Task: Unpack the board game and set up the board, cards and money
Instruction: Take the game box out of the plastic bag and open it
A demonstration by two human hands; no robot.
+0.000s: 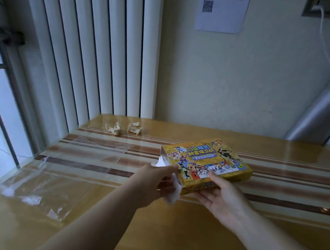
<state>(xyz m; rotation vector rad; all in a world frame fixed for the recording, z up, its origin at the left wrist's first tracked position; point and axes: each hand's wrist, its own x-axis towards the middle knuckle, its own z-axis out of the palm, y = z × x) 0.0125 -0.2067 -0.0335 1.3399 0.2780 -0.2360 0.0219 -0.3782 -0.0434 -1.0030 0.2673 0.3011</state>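
Clear plastic wrapping [49, 183] lay discarded on the near left of the tabletop [166, 239]. Beyond it, the right hand [222, 196] steadied the yellow game box [207, 161] mid-table, thumb on top and fingers along its near edge. The left hand [153, 177] pinched the white end flap [173, 194] at the open left end, probably to reach the contents. Two crumpled papers [114, 128] sat far left.

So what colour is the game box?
Mostly yellow, with blue title lettering and cartoon figures; the head view shows the box best.
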